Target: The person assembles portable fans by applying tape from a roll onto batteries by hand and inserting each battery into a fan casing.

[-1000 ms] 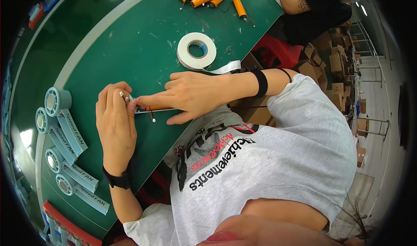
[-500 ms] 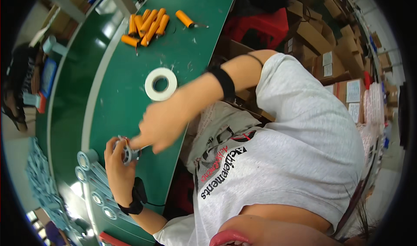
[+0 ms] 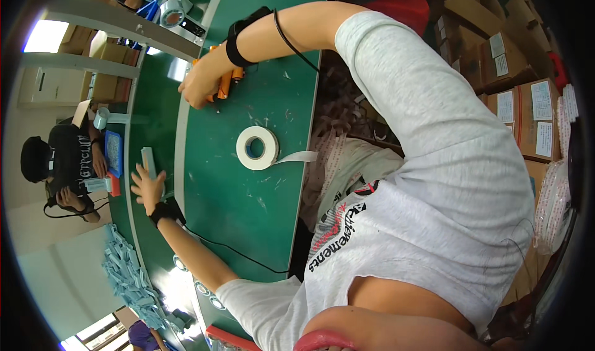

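My right hand is over the orange cylinders, which look like wrapped battery cells, at the upper part of the green table. Its fingers are bent and partly hidden, so I cannot make out what they hold. My left hand is spread open past the table's raised pale edge, holding nothing. Just beside its fingers lies a long light-blue plastic handle piece, partly covered by the hand. A roll of white tape rests on the table between my arms, with a loose strip reaching the table edge.
A black cord runs from my left wristband across the table. Light-blue parts are heaped at lower left. Across the line, a co-worker in black is near a blue tray. Cardboard boxes stand at right.
My hands were together on a round part by the light-blue pieces. They have parted: the right moved up to the orange cylinders; the left opened and reached out beyond the table edge.
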`<state>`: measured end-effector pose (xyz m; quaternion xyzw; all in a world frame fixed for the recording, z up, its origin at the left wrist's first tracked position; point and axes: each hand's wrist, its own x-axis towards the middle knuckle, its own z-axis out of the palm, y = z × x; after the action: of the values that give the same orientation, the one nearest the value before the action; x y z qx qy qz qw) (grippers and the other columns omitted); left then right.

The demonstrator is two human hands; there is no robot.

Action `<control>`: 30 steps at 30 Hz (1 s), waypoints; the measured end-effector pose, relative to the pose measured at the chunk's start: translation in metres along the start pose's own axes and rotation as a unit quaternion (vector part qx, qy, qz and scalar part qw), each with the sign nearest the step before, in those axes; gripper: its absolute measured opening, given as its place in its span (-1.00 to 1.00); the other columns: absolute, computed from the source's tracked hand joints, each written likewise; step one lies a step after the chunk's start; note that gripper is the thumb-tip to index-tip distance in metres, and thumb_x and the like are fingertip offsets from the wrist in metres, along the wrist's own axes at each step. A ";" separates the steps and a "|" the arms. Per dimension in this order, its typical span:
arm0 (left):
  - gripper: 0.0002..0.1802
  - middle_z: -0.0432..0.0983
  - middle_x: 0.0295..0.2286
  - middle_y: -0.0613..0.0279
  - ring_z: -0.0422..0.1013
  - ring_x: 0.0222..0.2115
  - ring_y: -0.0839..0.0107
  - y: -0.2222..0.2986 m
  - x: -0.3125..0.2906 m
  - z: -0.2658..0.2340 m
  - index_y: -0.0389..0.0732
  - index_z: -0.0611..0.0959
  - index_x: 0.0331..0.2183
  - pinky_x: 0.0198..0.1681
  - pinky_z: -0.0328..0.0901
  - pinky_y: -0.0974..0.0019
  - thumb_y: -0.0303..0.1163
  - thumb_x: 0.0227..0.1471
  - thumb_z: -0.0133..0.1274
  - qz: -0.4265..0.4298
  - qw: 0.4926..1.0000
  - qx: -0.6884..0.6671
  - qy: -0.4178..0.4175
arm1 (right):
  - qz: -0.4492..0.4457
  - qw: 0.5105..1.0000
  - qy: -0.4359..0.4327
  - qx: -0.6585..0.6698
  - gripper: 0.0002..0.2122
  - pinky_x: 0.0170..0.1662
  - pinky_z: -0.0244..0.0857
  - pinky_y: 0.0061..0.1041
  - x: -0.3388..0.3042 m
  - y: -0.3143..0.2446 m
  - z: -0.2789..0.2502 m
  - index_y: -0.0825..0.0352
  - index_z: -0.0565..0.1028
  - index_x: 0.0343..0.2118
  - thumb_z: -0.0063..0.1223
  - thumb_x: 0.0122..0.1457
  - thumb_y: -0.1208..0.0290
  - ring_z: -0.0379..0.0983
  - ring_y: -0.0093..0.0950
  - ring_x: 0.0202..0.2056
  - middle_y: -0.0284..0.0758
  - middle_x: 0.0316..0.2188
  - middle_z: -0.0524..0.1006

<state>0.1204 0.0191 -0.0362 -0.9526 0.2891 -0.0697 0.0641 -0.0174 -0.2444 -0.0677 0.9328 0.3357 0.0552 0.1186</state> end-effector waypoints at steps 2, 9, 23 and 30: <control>-0.34 0.01 0.12 0.00 -0.12 0.15 0.04 0.021 -0.011 0.014 -0.09 0.27 0.07 0.11 -0.01 0.12 -0.24 -0.10 0.08 0.302 0.912 -0.275 0.040 | 0.062 0.984 0.027 0.164 -0.88 -0.38 0.29 -0.35 0.001 -0.005 -0.012 0.34 0.44 -0.54 0.07 -0.12 0.41 0.40 -0.28 -0.50 -0.28 -0.58 0.46; -0.51 0.29 -0.09 0.04 0.27 -0.11 0.09 0.109 -0.127 0.013 -0.23 0.35 -0.07 -0.01 0.17 0.22 -0.46 -0.10 0.07 0.441 0.838 -0.322 -0.019 | 0.116 0.443 0.562 0.689 -0.76 -0.51 0.23 -0.50 -0.029 -0.111 -0.098 0.36 0.37 -0.46 0.09 -0.09 0.30 0.38 -0.51 -0.59 -0.33 -0.64 0.43; -0.80 0.36 -0.43 0.16 0.40 -0.38 0.34 0.042 -0.143 -0.010 -0.33 0.38 -0.32 -0.31 0.37 0.34 -0.69 -0.10 -0.20 0.045 0.645 -0.753 0.124 | 0.378 0.593 0.288 0.650 -0.81 -0.55 0.14 -0.61 -0.067 -0.268 -0.053 0.39 0.48 -0.50 0.16 -0.13 0.37 0.23 -0.67 -0.63 -0.44 -0.71 0.37; -0.77 0.38 -0.40 0.15 0.38 -0.43 0.36 0.044 -0.164 -0.005 -0.34 0.39 -0.31 -0.34 0.32 0.38 -0.70 -0.11 -0.22 0.092 0.687 -0.704 0.155 | 0.331 0.471 0.407 0.709 -0.70 -0.40 0.19 -0.63 -0.104 -0.240 -0.060 0.45 0.33 -0.17 -0.02 0.07 0.39 0.27 -0.63 -0.48 -0.37 -0.46 0.44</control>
<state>-0.0388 0.0742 -0.0543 -0.6623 0.3457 0.0140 -0.6646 -0.2556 -0.1209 -0.0745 0.6118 -0.0633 0.2069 -0.7609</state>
